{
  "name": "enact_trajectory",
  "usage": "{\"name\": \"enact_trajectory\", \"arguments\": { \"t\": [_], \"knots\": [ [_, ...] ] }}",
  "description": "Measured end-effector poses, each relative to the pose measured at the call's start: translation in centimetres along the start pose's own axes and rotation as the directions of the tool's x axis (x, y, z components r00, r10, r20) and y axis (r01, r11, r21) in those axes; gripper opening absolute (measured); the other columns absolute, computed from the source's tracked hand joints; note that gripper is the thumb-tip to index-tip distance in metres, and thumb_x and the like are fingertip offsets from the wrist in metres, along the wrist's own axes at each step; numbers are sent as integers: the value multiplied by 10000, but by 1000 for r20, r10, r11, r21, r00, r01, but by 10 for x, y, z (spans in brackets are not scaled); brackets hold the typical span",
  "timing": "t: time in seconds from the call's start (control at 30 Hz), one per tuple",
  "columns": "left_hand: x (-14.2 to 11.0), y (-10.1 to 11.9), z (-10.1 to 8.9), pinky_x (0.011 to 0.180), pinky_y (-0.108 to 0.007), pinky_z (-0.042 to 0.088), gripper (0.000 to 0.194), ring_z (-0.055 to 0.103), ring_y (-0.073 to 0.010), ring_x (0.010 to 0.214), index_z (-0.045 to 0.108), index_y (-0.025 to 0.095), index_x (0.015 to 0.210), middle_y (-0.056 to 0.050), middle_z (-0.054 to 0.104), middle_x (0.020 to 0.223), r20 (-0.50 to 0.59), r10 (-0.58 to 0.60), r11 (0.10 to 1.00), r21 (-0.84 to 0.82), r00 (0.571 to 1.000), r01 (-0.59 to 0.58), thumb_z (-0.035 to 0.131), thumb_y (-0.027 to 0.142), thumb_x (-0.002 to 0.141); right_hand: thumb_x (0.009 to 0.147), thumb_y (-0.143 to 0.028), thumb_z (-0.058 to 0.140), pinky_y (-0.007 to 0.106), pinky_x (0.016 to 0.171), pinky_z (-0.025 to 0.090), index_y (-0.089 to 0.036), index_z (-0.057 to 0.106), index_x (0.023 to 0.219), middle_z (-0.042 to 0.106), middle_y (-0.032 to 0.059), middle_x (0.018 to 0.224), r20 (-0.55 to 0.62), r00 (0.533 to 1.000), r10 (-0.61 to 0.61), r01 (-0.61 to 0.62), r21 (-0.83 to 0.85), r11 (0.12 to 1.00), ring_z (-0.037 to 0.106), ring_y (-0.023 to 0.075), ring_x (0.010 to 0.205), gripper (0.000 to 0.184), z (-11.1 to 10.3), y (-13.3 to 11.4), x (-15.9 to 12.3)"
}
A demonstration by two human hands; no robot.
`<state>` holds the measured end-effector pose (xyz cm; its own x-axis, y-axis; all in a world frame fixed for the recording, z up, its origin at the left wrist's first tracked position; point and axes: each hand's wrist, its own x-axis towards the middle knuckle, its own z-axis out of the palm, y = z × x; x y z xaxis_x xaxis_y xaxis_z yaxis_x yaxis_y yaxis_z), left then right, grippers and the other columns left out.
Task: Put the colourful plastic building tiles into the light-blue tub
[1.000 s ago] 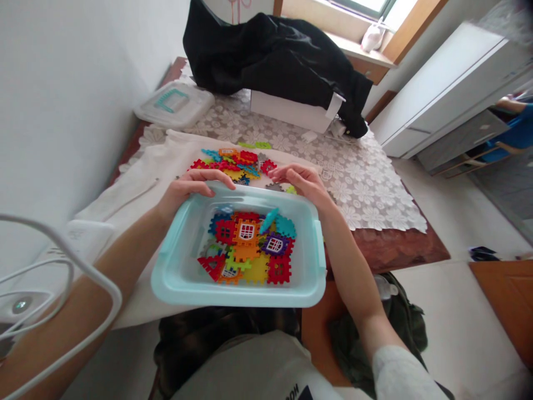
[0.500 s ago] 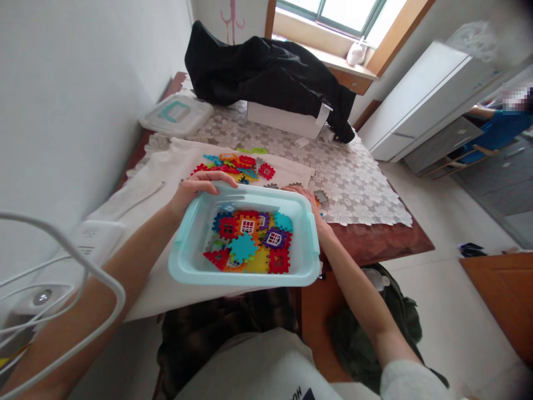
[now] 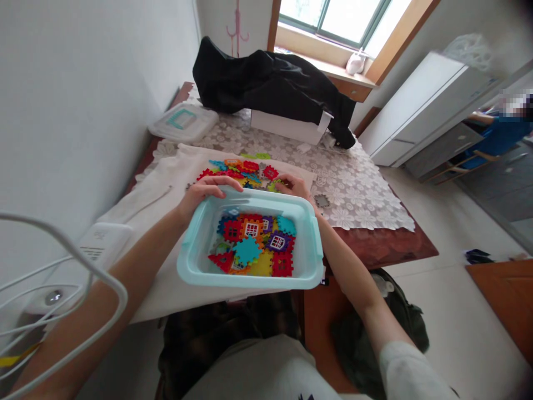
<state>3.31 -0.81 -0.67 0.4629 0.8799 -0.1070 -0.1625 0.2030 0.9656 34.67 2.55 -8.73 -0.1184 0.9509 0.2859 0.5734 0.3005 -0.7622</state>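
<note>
A pale turquoise plastic bin (image 3: 250, 282) is tilted toward me, with several colourful toothed plastic building blocks in it, among them a turquoise one (image 3: 247, 250) and a purple window block (image 3: 278, 241). My left hand (image 3: 208, 194) grips the bin's far left rim, fingers over the edge. Beyond the far rim, my right hand (image 3: 295, 188) has its fingers closed at a yellow-green building block (image 3: 273, 186), partly hidden by the bin and fingers. Beside it lies a loose pile of building blocks (image 3: 244, 168) on a cream cloth (image 3: 200, 155).
A grey block (image 3: 322, 200) lies on the lace tablecloth (image 3: 353, 191). A clear lid (image 3: 183, 123) sits at the far left, and a black cover (image 3: 266, 78) drapes over a white box. White cables (image 3: 83, 258) hang at the left. Far right, a person in blue (image 3: 506, 136) is visible.
My right hand has moved left along the far side of the bin to the pile, where a yellow-green block now shows at its fingertips. My left hand still grips the bin.
</note>
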Motion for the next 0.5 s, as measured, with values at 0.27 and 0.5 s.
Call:
{"name": "enact_trajectory", "arguments": {
  "t": [0.27, 0.5],
  "knots": [
    [-2, -4, -4, 628, -261, 592, 303, 740, -220, 701, 923, 169, 868, -82, 858, 875, -45, -32, 999, 16, 998, 33, 805, 218, 594, 967, -579, 766, 376, 884, 620, -244, 854, 1105, 847, 55, 1019, -51, 996, -67, 74, 155, 985, 750, 236, 928, 373, 6, 18, -12],
    [-4, -5, -5, 608, -263, 590, 271, 737, -211, 673, 907, 125, 921, -87, 861, 858, -34, 2, 1000, -11, 999, -2, 788, 171, 681, 996, -431, 830, 572, 1327, 483, -308, 811, 1426, 789, 123, 1544, 86, 996, -12, 32, -229, 973, 663, 364, 1483, 448, 3, 26, -10]
  ]
}}
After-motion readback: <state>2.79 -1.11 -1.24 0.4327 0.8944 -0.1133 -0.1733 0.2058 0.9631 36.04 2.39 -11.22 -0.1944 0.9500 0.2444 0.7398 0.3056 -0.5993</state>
